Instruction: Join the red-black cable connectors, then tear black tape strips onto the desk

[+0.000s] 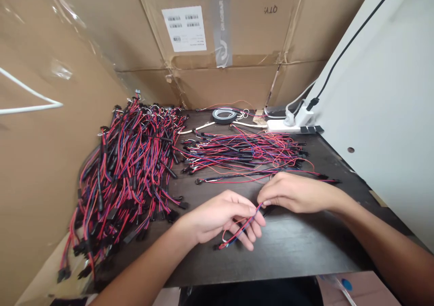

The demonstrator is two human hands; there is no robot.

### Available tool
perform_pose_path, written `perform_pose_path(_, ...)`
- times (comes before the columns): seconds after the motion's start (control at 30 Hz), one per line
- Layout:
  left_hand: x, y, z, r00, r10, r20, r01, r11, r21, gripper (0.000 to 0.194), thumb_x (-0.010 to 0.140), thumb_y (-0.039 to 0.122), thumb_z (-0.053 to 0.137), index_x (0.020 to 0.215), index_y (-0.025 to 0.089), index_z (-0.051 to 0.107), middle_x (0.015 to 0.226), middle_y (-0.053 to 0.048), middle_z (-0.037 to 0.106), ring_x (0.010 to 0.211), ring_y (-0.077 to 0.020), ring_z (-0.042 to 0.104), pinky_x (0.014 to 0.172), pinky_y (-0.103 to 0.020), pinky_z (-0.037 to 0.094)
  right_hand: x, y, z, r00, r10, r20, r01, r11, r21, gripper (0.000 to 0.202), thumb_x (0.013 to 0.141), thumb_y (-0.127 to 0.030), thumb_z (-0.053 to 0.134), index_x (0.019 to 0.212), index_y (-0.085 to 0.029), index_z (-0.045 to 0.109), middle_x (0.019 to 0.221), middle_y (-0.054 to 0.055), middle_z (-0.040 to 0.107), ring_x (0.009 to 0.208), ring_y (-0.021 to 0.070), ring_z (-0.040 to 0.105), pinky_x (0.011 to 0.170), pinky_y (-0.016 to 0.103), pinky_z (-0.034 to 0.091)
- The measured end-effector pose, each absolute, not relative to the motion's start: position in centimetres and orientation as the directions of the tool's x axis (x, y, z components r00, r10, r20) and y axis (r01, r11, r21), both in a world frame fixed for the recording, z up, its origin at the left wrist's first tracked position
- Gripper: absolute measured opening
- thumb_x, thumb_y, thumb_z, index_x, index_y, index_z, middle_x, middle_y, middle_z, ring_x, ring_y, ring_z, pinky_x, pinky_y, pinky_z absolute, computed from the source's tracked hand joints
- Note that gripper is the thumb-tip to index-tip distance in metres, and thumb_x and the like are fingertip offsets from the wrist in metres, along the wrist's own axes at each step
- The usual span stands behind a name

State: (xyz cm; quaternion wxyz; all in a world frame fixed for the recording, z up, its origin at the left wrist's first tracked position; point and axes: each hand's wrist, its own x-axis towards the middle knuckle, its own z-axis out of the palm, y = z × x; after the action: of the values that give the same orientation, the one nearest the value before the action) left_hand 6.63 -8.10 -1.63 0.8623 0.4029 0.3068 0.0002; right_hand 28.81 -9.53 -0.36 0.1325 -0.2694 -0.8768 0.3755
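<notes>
At lower centre of the frame, the left hand (225, 213) held a red-and-blue wire harness (241, 229) in a grip between thumb and fingers, its black connector (217, 247) hanging toward the tabletop (291, 251). The right hand (293, 192) had a narrow pinch grip on the harness's upper part. A heap of similar harnesses (135, 161) occupied the left; a flatter bundle of wires (233, 150) lay at centre, below a tape roll (220, 120).
</notes>
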Motion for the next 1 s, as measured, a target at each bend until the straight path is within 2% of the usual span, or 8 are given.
perform_pose_path(0.1,6.5,-8.0,-1.7,0.822,0.260,-0.507,0.242,0.646,0.724,0.031,0.070,0.036,0.075,0.080,0.007,0.073,0.073,-0.008,0.066,0.060,-0.0118,0.060,0.062,-0.024,0.051,28.6,-9.7,-0.2,-0.819,0.569,0.067,0.337,0.573,-0.747,0.027,0.098,-0.019,0.042,0.089,-0.012,0.067,0.080,0.008,0.068,0.072,0.0143,0.061,0.067,0.024,0.043)
perform_pose_path(0.2,6.5,-8.0,-1.6,0.835,0.293,-0.466,0.229,0.585,0.778,0.027,0.069,0.032,0.078,0.077,0.007,0.075,0.064,-0.005,0.061,0.054,-0.0057,0.047,0.052,-0.017,0.036,28.3,-9.9,-0.1,-0.822,0.563,0.089,0.315,0.580,-0.751,0.026,0.098,-0.018,0.044,0.090,-0.011,0.068,0.080,0.008,0.069,0.071,0.0140,0.061,0.067,0.023,0.043)
perform_pose_path(0.3,6.6,-8.0,-1.5,0.845,0.253,-0.470,0.227,0.627,0.745,0.025,0.067,0.029,0.081,0.075,0.007,0.075,0.051,0.002,0.049,0.046,-0.0028,0.031,0.044,-0.017,0.019,28.1,-10.1,0.0,-0.824,0.560,0.080,0.326,0.586,-0.742,0.026,0.097,-0.018,0.045,0.089,-0.012,0.069,0.079,0.007,0.069,0.070,0.0142,0.061,0.067,0.024,0.042)
perform_pose_path(0.37,6.8,-8.1,-1.7,0.839,0.233,-0.491,0.223,0.676,0.703,0.025,0.063,0.027,0.084,0.074,0.007,0.074,0.050,0.003,0.048,0.044,-0.0022,0.029,0.042,-0.017,0.017,28.0,-10.2,0.0,-0.823,0.564,0.060,0.348,0.587,-0.731,0.026,0.097,-0.018,0.045,0.089,-0.013,0.069,0.080,0.007,0.070,0.070,0.0143,0.061,0.067,0.024,0.042)
perform_pose_path(0.47,6.9,-8.2,-2.0,0.820,0.245,-0.517,0.233,0.683,0.693,0.027,0.060,0.027,0.085,0.072,0.007,0.071,0.052,0.001,0.055,0.041,-0.0028,0.038,0.038,-0.014,0.025,27.9,-10.3,0.1,-0.826,0.562,0.044,0.359,0.585,-0.727,0.025,0.097,-0.018,0.045,0.090,-0.014,0.069,0.081,0.007,0.070,0.071,0.0143,0.061,0.067,0.024,0.042)
perform_pose_path(0.6,7.1,-8.4,-2.0,0.832,0.231,-0.504,0.248,0.658,0.711,0.029,0.063,0.032,0.081,0.070,0.008,0.066,0.066,-0.009,0.067,0.046,-0.0112,0.059,0.037,-0.016,0.042,28.2,-10.1,0.1,-0.826,0.562,0.052,0.347,0.578,-0.739,0.026,0.097,-0.017,0.044,0.089,-0.013,0.068,0.079,0.007,0.069,0.070,0.0143,0.061,0.066,0.024,0.042)
perform_pose_path(1.0,7.5,-8.7,-2.3,0.845,0.249,-0.473,0.194,0.681,0.706,0.028,0.066,0.030,0.078,0.066,0.007,0.063,0.064,-0.008,0.066,0.045,-0.0114,0.061,0.037,-0.016,0.048,29.8,-9.5,0.6,-0.837,0.542,0.077,0.316,0.593,-0.741,0.029,0.099,-0.022,0.044,0.088,-0.011,0.069,0.076,0.007,0.069,0.069,0.0129,0.062,0.067,0.022,0.043)
